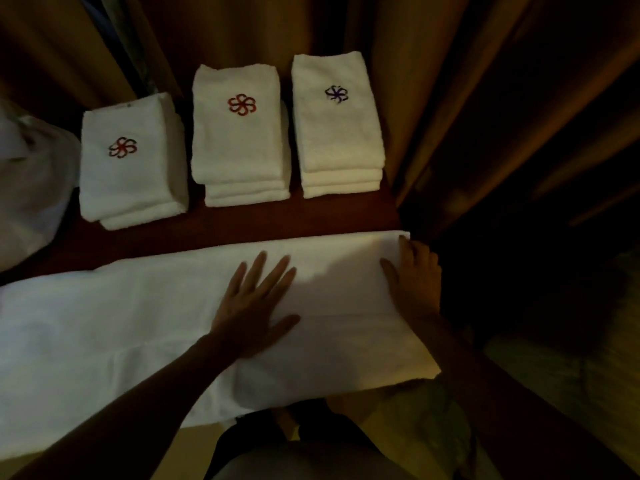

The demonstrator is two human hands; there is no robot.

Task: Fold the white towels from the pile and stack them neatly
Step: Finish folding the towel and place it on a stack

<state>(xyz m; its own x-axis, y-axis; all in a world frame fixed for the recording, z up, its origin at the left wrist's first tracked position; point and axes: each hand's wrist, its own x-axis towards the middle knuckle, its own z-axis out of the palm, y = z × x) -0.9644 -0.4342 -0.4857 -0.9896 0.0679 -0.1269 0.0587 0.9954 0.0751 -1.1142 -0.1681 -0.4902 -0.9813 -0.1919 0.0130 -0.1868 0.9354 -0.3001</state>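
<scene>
Our left hand [254,308] lies palm-down on the long white towel [138,327], its fingers [258,268] straight, spread and pressing the cloth flat near the towel's middle. The bare forearm runs back from it toward the lower left corner of the view. Our right hand [414,277] rests at the towel's right end, fingers relaxed and laid over the short edge, with the fingertips near the far right corner; we cannot tell whether the thumb tucks under the fabric. That towel is spread lengthwise across the near edge of the dark red table [277,218], from the left border of the view to the right-hand corner, and its near long side hangs a little over the front.

Beyond it, well apart from our hands, three stacks of folded white towels stand in a row: the left stack [128,168] topped with a red flower emblem, the middle stack [239,140] with a red one as well, and the right stack [339,126] with a purple one. Brown curtains [450,98] hang behind the table. At far left sits a pale crumpled heap [31,188], too dim to identify.
</scene>
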